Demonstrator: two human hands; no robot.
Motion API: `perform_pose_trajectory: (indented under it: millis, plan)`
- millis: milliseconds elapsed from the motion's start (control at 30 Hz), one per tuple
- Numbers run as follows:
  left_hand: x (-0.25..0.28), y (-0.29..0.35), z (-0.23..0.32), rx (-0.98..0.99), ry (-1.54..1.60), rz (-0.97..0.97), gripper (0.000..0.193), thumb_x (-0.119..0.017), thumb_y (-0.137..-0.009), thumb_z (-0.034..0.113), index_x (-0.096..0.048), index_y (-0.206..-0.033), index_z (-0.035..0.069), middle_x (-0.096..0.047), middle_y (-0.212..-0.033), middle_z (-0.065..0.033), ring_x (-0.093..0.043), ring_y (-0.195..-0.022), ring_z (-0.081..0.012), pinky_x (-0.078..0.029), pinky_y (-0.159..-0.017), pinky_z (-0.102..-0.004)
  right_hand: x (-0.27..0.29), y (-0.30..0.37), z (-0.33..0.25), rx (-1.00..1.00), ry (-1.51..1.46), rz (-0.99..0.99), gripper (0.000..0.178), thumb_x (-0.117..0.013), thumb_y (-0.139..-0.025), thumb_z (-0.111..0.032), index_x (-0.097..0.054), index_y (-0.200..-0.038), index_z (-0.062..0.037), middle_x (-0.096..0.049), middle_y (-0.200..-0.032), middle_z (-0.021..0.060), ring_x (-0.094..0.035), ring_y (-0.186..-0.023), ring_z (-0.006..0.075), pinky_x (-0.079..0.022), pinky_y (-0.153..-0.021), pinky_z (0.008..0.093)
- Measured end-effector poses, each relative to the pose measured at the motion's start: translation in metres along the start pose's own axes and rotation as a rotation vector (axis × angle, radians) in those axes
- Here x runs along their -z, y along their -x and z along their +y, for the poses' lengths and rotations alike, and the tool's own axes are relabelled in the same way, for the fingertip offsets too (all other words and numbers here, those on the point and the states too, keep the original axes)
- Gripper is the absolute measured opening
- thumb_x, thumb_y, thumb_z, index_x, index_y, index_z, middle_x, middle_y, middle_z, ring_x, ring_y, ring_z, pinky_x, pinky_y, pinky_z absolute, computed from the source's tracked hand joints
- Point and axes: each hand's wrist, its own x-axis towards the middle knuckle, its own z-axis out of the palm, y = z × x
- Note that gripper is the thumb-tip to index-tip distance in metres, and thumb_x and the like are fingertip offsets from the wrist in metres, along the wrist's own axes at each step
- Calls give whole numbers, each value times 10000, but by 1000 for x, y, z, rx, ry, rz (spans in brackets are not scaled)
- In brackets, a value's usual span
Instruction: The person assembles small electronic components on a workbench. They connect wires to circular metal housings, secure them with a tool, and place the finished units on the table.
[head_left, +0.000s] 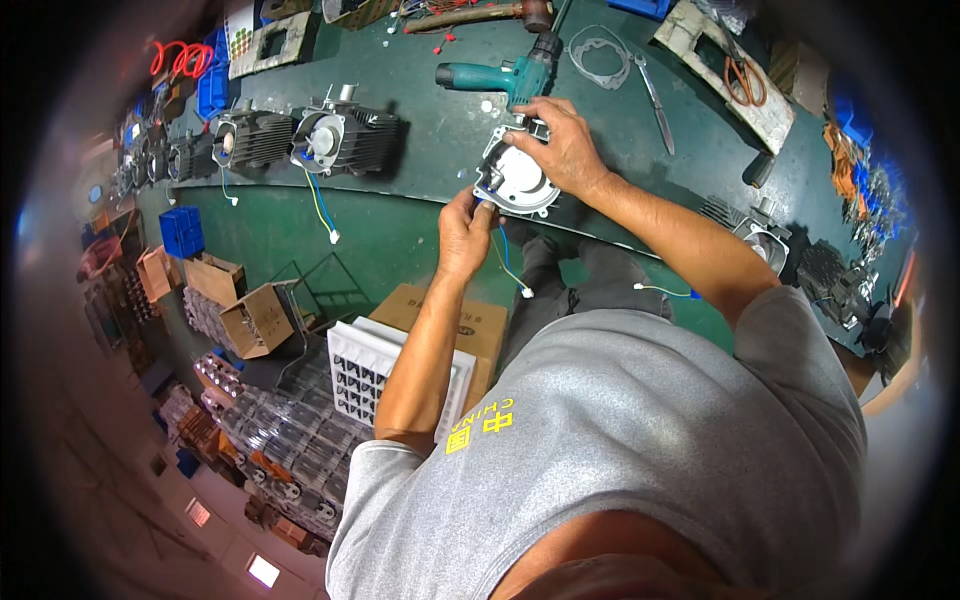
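Observation:
A round metal motor housing [522, 178] with a pale disc inside stands at the bench's near edge, between my two hands. My left hand [467, 232] grips its lower left rim, thumb and fingers closed on it. From above, my right hand [562, 148] curls over the upper right side, its fingers on the top of the housing. A blue and yellow-green wire pair with a white connector [527, 292] hangs below it, over the edge. Just beyond lies a teal cordless drill [500, 77]. What my fingertips press against is partly hidden.
Finned housings [345, 138] line the green bench [420, 150] to the left; another housing [765, 240] sits at right. A wrench [655, 105], gaskets [600, 55], a hammer [537, 14] and scissors [743, 82] lie farther back. Below stand a carton [484, 320] and white foam trays [345, 345].

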Motion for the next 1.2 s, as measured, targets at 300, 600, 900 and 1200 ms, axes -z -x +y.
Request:
perform_pose_trajectory:
  millis: [300,600,900,1200]
  plan:
    - [-12,11,7,-290,-412,356,230,-690,-966,43,-650,-1149,-90,-717,-814,-116,-662,-741,-130,-534,-676,-294,1,-3,3,-17,10,-28,450,-813,-871,-314,-713,-1164,13,-709,-1162,205,-617,-1190,373,-491,-1022,433]
    - [-7,-4,-16,-177,-280,349,134,-699,-954,59,-645,-985,-60,-675,-775,-60,-619,-635,-99,-545,-538,-290,-2,-1,0,-7,9,-13,422,-810,-877,-288,-718,-1162,8,-707,-1164,208,-614,-1196,368,-496,-1013,431]
    - [21,-4,1,227,324,5,131,-665,-1010,89,-668,-1005,-42,-706,-899,-61,-662,-764,-116,-579,-724,-271,1,0,0,-15,21,-14,438,-820,-873,-305,-723,-1191,-19,-686,-1228,215,-601,-1248,373,-488,-1049,449]
    - [49,-28,-29,152,293,-411,233,-651,-1042,240,-641,-936,33,-652,-828,-29,-565,-693,-108,-468,-617,-265,-2,1,1,-28,-13,-17,432,-820,-872,-304,-717,-1182,-19,-685,-1205,212,-595,-1240,367,-496,-1037,447]
